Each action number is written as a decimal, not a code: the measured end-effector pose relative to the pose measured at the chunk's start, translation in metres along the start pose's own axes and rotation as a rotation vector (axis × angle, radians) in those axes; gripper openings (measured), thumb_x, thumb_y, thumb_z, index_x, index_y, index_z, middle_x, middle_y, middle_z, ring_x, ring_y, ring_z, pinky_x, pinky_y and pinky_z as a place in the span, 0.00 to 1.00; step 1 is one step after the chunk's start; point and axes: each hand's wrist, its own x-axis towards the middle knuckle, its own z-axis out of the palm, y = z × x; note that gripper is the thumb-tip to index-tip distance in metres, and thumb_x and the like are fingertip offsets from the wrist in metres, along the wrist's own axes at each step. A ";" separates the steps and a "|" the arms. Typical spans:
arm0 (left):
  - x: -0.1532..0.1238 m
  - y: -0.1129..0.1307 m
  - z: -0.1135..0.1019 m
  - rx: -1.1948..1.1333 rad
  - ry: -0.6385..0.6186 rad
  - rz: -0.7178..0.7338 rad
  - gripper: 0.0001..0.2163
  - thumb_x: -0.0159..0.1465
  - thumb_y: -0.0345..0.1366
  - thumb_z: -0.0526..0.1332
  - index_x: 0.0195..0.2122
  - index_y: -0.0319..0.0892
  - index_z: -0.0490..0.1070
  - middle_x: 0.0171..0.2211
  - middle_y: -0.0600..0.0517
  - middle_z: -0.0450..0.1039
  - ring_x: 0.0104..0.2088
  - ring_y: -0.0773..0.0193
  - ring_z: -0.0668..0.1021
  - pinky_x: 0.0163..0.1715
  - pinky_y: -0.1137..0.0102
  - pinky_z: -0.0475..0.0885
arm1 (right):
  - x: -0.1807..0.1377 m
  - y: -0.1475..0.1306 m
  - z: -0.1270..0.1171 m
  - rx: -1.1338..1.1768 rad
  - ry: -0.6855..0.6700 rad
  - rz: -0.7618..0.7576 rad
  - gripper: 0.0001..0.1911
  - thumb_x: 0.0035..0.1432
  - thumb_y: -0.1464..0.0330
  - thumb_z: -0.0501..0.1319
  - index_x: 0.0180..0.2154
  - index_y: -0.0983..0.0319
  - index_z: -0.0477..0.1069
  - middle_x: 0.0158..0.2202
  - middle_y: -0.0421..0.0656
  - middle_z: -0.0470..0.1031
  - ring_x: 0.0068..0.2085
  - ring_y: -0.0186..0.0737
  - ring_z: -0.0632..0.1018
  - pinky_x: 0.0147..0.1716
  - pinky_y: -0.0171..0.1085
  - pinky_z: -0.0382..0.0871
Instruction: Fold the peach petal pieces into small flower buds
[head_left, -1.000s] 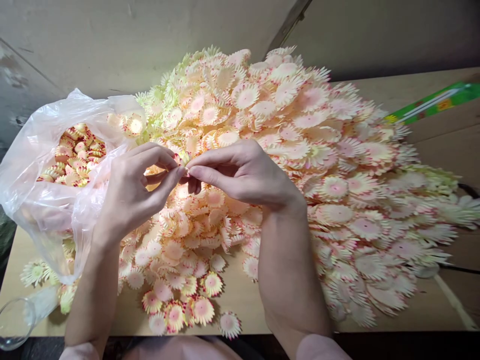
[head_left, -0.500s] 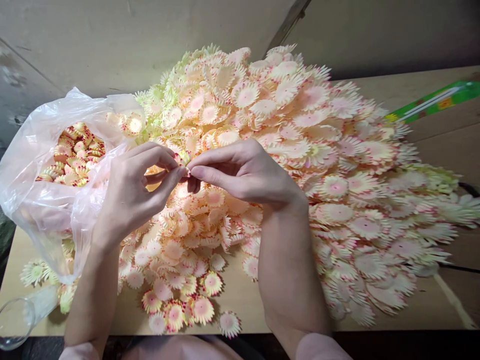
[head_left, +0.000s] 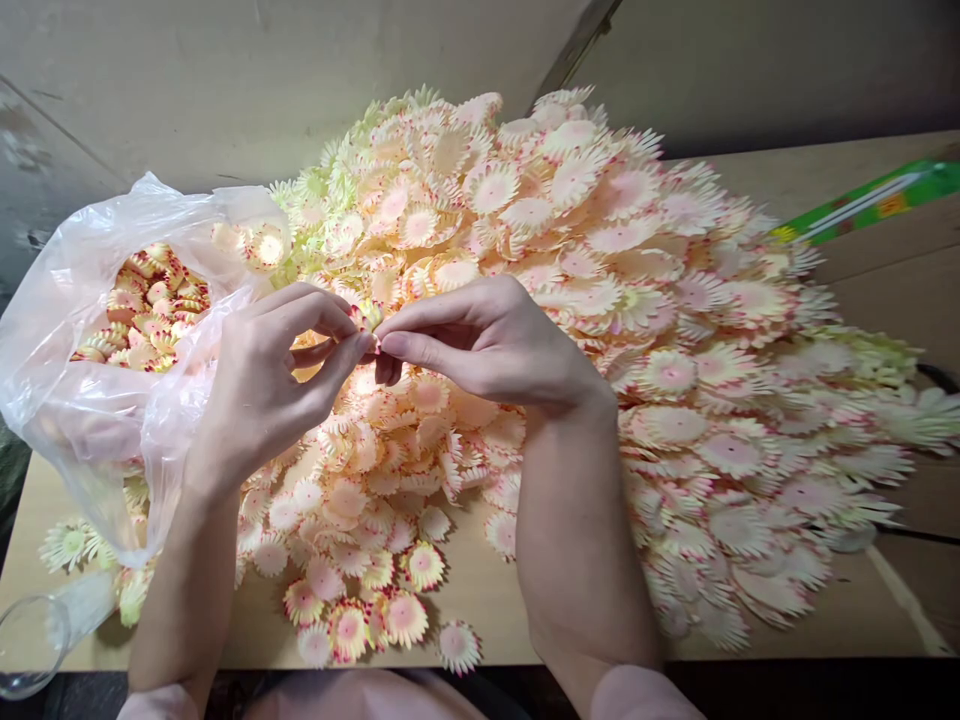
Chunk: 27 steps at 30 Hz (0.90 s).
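Between the fingertips of both hands is a small artificial flower piece [head_left: 366, 316], yellow-green with red-tipped petals. My left hand [head_left: 281, 365] pinches it from the left, thumb against forefinger. From the right, my right hand [head_left: 480, 340] pinches the same piece, thumb and forefinger pressed together. The fingers cover much of it. Beneath and behind the hands spreads a large heap of artificial flower petal discs [head_left: 570, 240], pale pink and cream with fringed red-tipped edges. Loose discs [head_left: 405, 618] lie near the table's front edge, between my forearms.
A clear plastic bag [head_left: 82, 240] holding curled flower pieces [head_left: 154, 310] stands at the left. A clear cup [head_left: 34, 640] lies on its side at the table's [head_left: 480, 640] front left corner. At the back right lies a green packet [head_left: 877, 205]. A wall [head_left: 262, 80] rises behind.
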 end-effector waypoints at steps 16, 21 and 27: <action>0.000 -0.003 0.003 -0.081 0.004 -0.019 0.04 0.61 0.33 0.64 0.29 0.41 0.73 0.32 0.50 0.77 0.34 0.65 0.78 0.31 0.72 0.76 | 0.000 -0.004 0.002 0.005 0.036 0.013 0.06 0.57 0.66 0.65 0.30 0.60 0.80 0.26 0.40 0.79 0.28 0.35 0.79 0.31 0.36 0.78; 0.000 -0.004 0.004 -0.083 0.007 -0.017 0.05 0.62 0.34 0.64 0.30 0.41 0.73 0.33 0.49 0.77 0.35 0.65 0.78 0.30 0.72 0.76 | 0.001 -0.003 0.006 -0.067 0.106 -0.040 0.07 0.56 0.68 0.65 0.28 0.61 0.79 0.24 0.39 0.78 0.26 0.33 0.78 0.27 0.33 0.75; 0.001 -0.004 0.005 -0.030 0.042 -0.001 0.04 0.61 0.32 0.63 0.29 0.41 0.72 0.33 0.49 0.77 0.35 0.65 0.78 0.27 0.73 0.74 | 0.005 -0.002 0.011 -0.114 0.167 -0.057 0.12 0.56 0.61 0.67 0.28 0.63 0.78 0.24 0.40 0.77 0.27 0.34 0.77 0.28 0.33 0.73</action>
